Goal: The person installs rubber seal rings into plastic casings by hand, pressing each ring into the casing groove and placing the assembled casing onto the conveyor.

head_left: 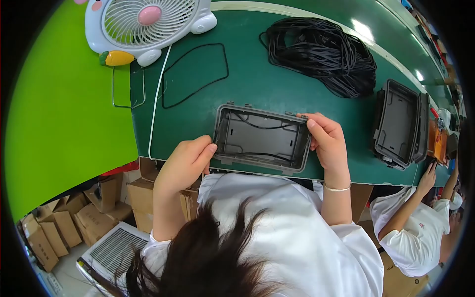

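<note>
A shallow grey plastic box part (pixel 262 141) with latch tabs along its rim is at the table's front edge, open side up. My left hand (pixel 189 159) grips its left end, thumb on the rim. At its upper right corner my right hand (pixel 326 136) pinches the rim, thumb on top and fingers partly hidden. Inside the part lies a loose black rubber cord (pixel 262 127), which looks like a sealing ring; it curves along the upper and lower sides. Another black ring (pixel 226 59) of the same look rests on the green table beyond my left hand.
A large coil of black cable (pixel 321 54) lies at the back. To the right stands a grey box (pixel 400 121), with a co-worker's hand (pixel 428 178) past it. At the back left are a white fan (pixel 200 22) and its white cord (pixel 156 104). Cardboard boxes (pixel 67 227) sit below.
</note>
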Tool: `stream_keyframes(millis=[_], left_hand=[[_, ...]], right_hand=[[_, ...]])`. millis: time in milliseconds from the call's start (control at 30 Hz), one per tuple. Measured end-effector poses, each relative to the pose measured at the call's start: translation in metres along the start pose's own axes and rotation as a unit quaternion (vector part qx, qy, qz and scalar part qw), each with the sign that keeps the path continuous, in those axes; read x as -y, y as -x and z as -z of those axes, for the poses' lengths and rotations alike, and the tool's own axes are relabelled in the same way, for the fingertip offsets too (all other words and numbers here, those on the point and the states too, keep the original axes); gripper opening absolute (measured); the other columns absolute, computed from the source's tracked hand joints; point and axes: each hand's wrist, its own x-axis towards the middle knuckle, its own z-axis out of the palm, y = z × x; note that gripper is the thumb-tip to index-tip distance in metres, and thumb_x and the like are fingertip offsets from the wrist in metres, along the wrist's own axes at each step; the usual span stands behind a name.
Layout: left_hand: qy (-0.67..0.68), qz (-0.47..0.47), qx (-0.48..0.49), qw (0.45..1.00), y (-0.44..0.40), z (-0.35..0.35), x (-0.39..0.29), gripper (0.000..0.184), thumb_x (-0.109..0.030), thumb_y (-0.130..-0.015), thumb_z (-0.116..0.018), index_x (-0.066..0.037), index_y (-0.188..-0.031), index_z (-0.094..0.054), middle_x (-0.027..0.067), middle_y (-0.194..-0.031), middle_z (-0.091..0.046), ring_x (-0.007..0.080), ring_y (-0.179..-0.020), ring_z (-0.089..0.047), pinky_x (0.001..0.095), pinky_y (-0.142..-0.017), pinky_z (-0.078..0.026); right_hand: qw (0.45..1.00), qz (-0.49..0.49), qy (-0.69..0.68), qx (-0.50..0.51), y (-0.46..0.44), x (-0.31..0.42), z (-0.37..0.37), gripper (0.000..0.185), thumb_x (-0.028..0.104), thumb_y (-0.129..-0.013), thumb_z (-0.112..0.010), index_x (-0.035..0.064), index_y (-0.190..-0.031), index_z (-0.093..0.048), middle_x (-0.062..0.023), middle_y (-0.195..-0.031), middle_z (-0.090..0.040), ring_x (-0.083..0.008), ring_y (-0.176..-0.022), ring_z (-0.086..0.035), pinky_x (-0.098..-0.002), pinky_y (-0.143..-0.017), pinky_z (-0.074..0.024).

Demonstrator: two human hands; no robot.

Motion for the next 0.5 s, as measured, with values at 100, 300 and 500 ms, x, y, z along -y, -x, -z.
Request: stream_keyframes(millis=[100, 300, 500], left_hand=[[0.123, 0.073, 0.060, 0.988, 0.003, 0.000, 0.004, 0.028, -0.019, -0.098, -0.043, -0.002, -0.076, -0.042, 0.0082, -0.065, -0.057, 0.0155, -0.054, -0.060, 0.0262, -0.047, -0.044], [0.276, 0.077, 0.062, 0.956, 0.016, -0.023, 0.016, 0.022, -0.021, -0.100, -0.040, -0.005, -0.085, -0.038, 0.0068, -0.065, -0.056, 0.0150, -0.058, -0.062, 0.0241, -0.048, -0.046], [0.274, 0.037, 0.050, 0.960, 0.016, -0.030, 0.024, 0.022, -0.021, -0.100, -0.041, -0.006, -0.084, -0.037, 0.0070, -0.066, -0.056, 0.0150, -0.059, -0.062, 0.0244, -0.049, -0.047]], right_hand=[[1.000, 0.004, 0.026, -0.011, 0.000, 0.003, -0.006, 0.021, 0.013, -0.091, -0.056, -0.0005, -0.102, -0.069, 0.0038, -0.076, -0.049, -0.0030, -0.055, -0.040, -0.0174, -0.050, -0.0346], [1.000, 0.021, 0.001, -0.014, 0.001, -0.002, -0.005, 0.023, 0.010, -0.092, -0.053, -0.0027, -0.104, -0.067, 0.0052, -0.075, -0.049, -0.0004, -0.057, -0.037, -0.0161, -0.049, -0.0268], [1.000, 0.012, -0.007, -0.027, 0.003, -0.008, -0.003, 0.023, 0.011, -0.093, -0.053, -0.0034, -0.105, -0.066, 0.0053, -0.076, -0.050, -0.0001, -0.058, -0.037, -0.0154, -0.051, -0.0266]])
